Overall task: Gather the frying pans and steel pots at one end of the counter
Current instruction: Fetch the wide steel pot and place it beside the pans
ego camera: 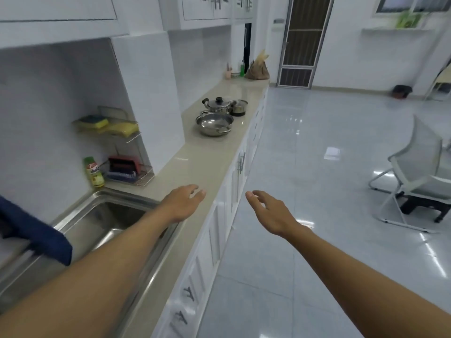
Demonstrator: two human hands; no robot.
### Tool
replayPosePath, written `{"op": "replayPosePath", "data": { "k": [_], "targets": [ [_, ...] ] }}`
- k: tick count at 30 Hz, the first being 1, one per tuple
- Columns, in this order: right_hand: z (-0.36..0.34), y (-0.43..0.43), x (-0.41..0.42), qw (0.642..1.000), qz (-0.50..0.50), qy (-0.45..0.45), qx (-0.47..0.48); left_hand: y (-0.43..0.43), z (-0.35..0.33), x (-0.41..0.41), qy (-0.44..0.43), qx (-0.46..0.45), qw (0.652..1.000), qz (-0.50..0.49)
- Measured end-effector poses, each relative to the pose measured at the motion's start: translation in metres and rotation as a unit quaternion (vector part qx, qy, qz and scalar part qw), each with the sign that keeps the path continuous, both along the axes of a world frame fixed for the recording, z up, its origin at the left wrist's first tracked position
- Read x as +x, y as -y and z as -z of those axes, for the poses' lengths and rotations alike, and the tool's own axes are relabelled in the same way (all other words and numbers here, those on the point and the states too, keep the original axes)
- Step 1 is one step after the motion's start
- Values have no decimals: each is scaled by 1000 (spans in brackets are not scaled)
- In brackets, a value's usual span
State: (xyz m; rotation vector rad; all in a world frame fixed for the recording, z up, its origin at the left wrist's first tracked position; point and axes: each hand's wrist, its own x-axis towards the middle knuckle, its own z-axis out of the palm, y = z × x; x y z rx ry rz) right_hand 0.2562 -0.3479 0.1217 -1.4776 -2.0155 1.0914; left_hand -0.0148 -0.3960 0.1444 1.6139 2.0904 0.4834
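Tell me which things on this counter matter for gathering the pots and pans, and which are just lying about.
For the job: open steel pot, lidded steel pot, small pot beside it, counter.
Lying about: sponges, dish soap bottle, blue cloth, brown bag, green bottle.

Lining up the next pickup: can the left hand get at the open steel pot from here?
Probably not from here. The left hand hovers open over the counter near the sink, and the open steel pot sits well farther along. Bare counter lies between, so stepping forward should do.
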Motion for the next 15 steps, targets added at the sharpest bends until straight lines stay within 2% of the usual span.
{"op": "replayPosePath", "data": {
  "k": [15],
  "targets": [
    [-1,-240,-29,999,33,8,23,-257,-4,-30,33,6,999,8]
  ]
}}
